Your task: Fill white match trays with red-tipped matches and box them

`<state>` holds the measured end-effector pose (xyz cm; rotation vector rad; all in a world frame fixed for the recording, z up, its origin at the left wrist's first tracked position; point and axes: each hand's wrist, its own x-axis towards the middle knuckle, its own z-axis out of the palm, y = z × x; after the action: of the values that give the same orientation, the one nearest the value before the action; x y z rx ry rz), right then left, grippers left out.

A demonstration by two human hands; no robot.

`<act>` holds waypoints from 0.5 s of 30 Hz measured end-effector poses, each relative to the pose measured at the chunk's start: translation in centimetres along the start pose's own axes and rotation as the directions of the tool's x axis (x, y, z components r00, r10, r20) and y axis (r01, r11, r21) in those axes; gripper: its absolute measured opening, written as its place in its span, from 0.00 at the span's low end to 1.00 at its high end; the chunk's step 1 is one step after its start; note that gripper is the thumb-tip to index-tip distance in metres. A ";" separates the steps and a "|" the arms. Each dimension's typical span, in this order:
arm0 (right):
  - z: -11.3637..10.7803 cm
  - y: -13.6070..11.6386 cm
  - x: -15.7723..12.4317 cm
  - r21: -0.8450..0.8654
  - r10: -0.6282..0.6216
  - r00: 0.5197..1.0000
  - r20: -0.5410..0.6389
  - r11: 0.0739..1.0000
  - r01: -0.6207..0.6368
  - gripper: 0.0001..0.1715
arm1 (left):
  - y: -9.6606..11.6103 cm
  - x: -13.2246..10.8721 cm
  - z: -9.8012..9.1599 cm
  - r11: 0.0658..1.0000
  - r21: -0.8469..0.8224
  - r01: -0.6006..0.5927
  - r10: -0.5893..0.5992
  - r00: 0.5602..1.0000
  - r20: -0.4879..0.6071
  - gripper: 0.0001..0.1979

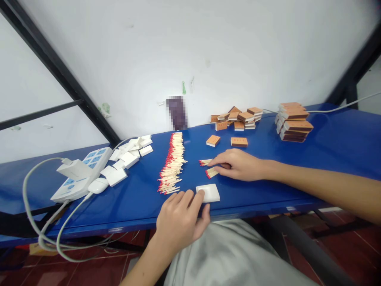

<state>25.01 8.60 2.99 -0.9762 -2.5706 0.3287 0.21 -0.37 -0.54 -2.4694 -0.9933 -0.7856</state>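
My left hand [180, 216] rests at the front of the blue table, index fingertip on a small white matchbox tray [212, 193] and thumb apart below its near edge. Beyond the tray, my right hand [239, 164] reaches in from the right. Its index finger is on one small bunch of red-tipped matches [204, 162], its thumb on a second bunch [210, 172]; the ends under the fingertips are hidden. To the left of both hands, a long pile of matches [174, 159] runs away from me, red heads mostly facing left.
Several white trays [127, 159] lie at left, beside a power strip [97, 159] with a charger [76, 172] and looping cables. Orange-brown matchboxes [245, 116] are heaped at the back, more stacked [293, 121] at right. A blurred-out dark object [177, 113] leans against the wall.
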 end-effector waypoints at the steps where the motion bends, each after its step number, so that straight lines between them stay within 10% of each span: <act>1: 0.0 0.0 0.0 0.001 0.000 1.000 -0.007 1.000 0.000 0.20 | 0.0 0.0 0.0 1.000 0.001 -0.001 0.001 1.000 -0.001 0.10; 15: 0.0 -0.1 0.0 -0.028 0.019 1.000 -0.011 0.999 -0.019 0.21 | 0.0 -0.1 0.0 1.000 -0.002 -0.003 0.003 1.000 0.004 0.11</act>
<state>24.95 8.53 3.05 -1.0103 -2.5643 0.2927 0.20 -0.40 -0.61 -2.4741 -0.9909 -0.7819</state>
